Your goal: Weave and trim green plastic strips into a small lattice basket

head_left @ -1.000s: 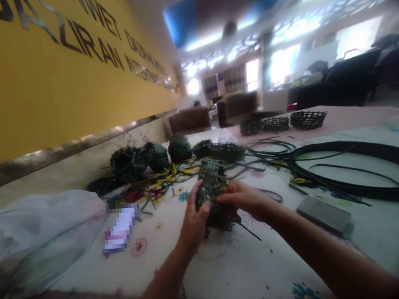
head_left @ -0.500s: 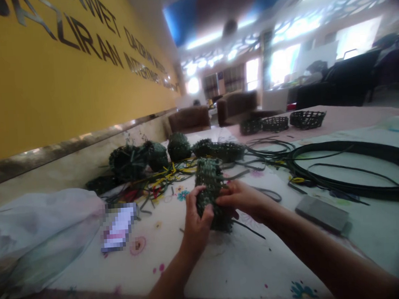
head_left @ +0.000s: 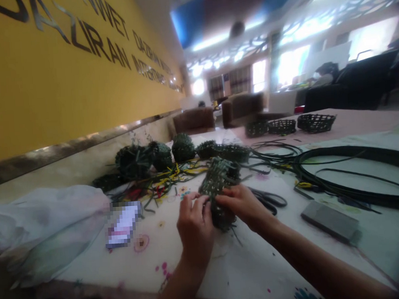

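Observation:
A dark green woven basket [head_left: 218, 177] lies tilted on its side on the flowered tablecloth, between my two hands. My left hand [head_left: 195, 217] grips its near left side, the fingers curled against the weave. On the right side, my right hand [head_left: 238, 203] pinches at the basket with thumb and fingers pressed together; a strip may be between them, but I cannot make it out. Short loose strip ends poke out of the basket's lower edge. Part of the near side is hidden behind my fingers.
Coiled green strips [head_left: 354, 189] lie at right, near a grey block [head_left: 330, 220]. Finished-looking woven baskets [head_left: 316, 122] stand at the back. More woven pieces [head_left: 182, 148] and yellow and red scraps [head_left: 157, 188] lie behind. A white plastic bag [head_left: 48, 217] is at left.
The basket has turned, its top leaning more to the right. My left hand has shifted its fingers on the near left side. The view has moved slightly.

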The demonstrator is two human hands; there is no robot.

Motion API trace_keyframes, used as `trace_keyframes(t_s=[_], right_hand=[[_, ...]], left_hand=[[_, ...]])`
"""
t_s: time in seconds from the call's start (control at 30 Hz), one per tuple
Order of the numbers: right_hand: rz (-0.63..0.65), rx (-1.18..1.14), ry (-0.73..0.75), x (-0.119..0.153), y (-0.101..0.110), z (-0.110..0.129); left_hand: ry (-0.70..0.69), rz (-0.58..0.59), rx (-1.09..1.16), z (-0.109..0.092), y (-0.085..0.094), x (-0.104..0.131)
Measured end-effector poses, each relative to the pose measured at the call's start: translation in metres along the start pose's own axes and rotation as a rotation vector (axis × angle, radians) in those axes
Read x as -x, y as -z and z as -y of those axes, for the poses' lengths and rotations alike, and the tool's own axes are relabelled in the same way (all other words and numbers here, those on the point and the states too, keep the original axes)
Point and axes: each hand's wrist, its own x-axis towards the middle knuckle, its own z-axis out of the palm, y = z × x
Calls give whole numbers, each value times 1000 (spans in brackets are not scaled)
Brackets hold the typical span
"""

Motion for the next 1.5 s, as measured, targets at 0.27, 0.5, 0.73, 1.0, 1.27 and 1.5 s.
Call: trace_keyframes(t_s=[0.27,0.5,0.73,1.0,1.27,1.5], right_hand=[[-134,138,78,10,-13,5],[-208,312,117,13,-15,7],[-187,304,97,16,-14,13],[-102,202,66,11,-9,10],[-108,207,31,14,-9,16],[-16,124,-4,11,-6,14]], left_hand=[[-35,-80,-59,-1,-5,1],[116,-37,82,-7,-3,-3],[141,-10,37,-8,-3,-8],[43,9,-71,-13,-3,-4],[113,29,-21,-3,2,-10],[147,136,-128,-9,9,-19]])
